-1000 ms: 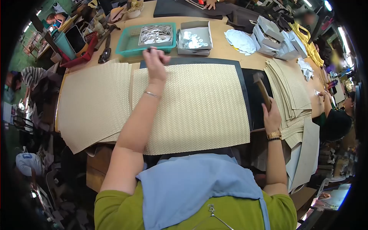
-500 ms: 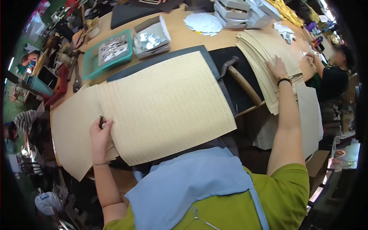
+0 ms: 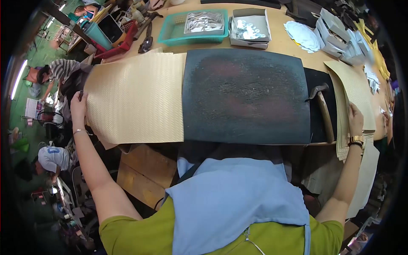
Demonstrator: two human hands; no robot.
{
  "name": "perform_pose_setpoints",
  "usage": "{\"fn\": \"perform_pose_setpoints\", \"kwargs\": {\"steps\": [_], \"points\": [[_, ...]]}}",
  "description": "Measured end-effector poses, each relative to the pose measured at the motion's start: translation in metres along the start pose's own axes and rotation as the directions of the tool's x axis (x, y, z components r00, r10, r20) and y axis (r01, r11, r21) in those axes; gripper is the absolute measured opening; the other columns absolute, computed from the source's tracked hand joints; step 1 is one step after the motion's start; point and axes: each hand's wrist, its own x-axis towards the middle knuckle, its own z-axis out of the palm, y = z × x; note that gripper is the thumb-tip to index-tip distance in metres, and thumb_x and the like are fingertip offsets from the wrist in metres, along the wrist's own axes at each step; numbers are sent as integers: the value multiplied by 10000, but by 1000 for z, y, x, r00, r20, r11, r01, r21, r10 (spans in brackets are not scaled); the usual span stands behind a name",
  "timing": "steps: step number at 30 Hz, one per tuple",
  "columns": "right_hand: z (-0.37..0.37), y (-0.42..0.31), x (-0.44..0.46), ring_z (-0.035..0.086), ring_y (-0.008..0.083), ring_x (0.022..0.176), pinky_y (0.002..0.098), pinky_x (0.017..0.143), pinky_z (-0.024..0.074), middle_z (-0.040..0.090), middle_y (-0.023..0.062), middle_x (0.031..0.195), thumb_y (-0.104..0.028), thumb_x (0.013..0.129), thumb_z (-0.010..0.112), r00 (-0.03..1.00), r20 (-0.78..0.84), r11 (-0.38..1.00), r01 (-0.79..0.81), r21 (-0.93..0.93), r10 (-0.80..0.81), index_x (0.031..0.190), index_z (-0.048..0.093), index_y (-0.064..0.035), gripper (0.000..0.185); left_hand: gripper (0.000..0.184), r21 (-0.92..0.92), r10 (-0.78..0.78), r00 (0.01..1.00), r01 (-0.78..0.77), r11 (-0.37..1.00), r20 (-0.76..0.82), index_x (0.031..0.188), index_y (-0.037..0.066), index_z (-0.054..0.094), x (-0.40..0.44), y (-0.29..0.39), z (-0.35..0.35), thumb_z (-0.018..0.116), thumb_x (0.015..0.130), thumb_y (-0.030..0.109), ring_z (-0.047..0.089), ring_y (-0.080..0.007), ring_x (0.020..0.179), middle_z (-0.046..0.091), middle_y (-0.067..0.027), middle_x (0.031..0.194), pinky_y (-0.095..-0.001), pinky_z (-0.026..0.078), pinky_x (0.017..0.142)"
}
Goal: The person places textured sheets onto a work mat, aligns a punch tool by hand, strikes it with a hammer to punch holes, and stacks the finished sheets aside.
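My left hand [image 3: 78, 109] is closed at the left edge of a cream woven sheet [image 3: 138, 100], which lies over other sheets on the left. A small dark piece [image 3: 81, 95], its kind unclear, shows between the fingers. At the right, my right hand [image 3: 356, 120] pinches the edge of the top woven sheet [image 3: 355, 87] of another stack, and that sheet bends up slightly. Between the two stacks lies a dark, worn board [image 3: 246, 95]. A hammer [image 3: 325, 110] with a wooden handle rests on a black pad [image 3: 315, 121] beside the board.
Behind the board stand a teal basket [image 3: 170, 36] of small pieces and a white box [image 3: 267, 32] of shiny discs. Round white pieces [image 3: 302, 36] and more boxes [image 3: 333, 27] sit at the back right. Other people are at the left.
The woven sheet has moved left off the dark board onto the left stack, with my left hand at its edge. My right hand went from lying flat on the right stack to pinching its top sheet.
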Motion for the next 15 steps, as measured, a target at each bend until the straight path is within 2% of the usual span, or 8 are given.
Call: {"fn": "perform_pose_setpoints", "kwargs": {"steps": [1, 4, 5, 7, 8, 9, 11, 15], "points": [[-9, -49, -5, 656, 236, 940, 325, 838, 485, 673, 178, 1013, -130, 920, 534, 998, -21, 992, 57, 112, -55, 1143, 628, -19, 267, 280, 180, -29, 1000, 30, 983, -12, 1043, -9, 597, 1, -2, 1, 615, 897, 229, 632, -200, 895, 668, -120, 1003, -318, 467, 758], [-13, -162, -21, 642, 148, 926, 279, 833, 480, 692, 136, 995, -110, 918, 563, 980, -103, 903, 198, 381, -171, 1159, 627, -24, 264, 333, 187, 42, 950, 17, 982, -308, 1042, 9, 610, -11, 25, 20, 626, 879, 299, 643, -259, 949, 660, -158, 1044, -357, 482, 759], [-10, -202, -31, 646, 139, 904, 275, 809, 495, 698, 123, 988, -103, 916, 569, 982, -101, 880, 187, 437, -159, 1141, 640, -25, 249, 378, -8, 124, 941, -133, 991, -314, 1028, 13, 621, -11, 37, 35, 606, 888, 364, 644, -233, 875, 679, -102, 971, -345, 484, 765], [3, -273, -54, 662, 143, 861, 281, 758, 518, 704, 123, 972, -106, 911, 571, 973, 2, 740, 175, 650, -232, 1143, 644, -44, 251, 397, -359, 152, 982, -183, 915, -111, 1021, 45, 643, -10, 62, 85, 571, 901, 417, 596, -157, 739, 673, -39, 900, -302, 472, 661], [9, -308, -67, 676, 177, 859, 283, 753, 519, 700, 141, 971, -121, 915, 562, 937, -15, 661, 257, 705, -348, 1162, 636, -63, 264, 362, -485, -50, 967, 170, 858, 250, 1002, 90, 661, -60, 152, 68, 539, 920, 420, 455, -74, 574, 647, 3, 852, -248, 394, 527], [-2, -342, -79, 685, 223, 857, 303, 759, 523, 691, 160, 966, -179, 926, 558, 904, 227, 646, 69, 760, -363, 1177, 627, -79, 279, 336, -537, 49, 915, 191, 821, 401, 966, 120, 664, -84, 183, 80, 508, 934, 416, 348, -30, 483, 669, 1, 893, -213, 311, 456], [27, -362, -98, 669, 258, 919, 332, 820, 509, 664, 171, 1055, -286, 927, 566, 801, 185, 423, 92, 901, -569, 1222, 597, -95, 353, 362, -702, 245, 775, 328, 632, 583, 1073, 104, 630, -126, 219, 110, 481, 951, 410, 342, -16, 463, 687, -15, 968, -191, 323, 440], [27, -319, -85, 629, 305, 993, 366, 883, 481, 650, 183, 1072, -250, 891, 608, 911, 113, 710, 226, 667, -396, 1186, 598, -48, 357, 365, -686, 295, 685, 406, 604, 666, 1141, 38, 570, -165, 263, 117, 509, 961, 349, 412, -1, 536, 671, -55, 975, -154, 380, 528]]}}
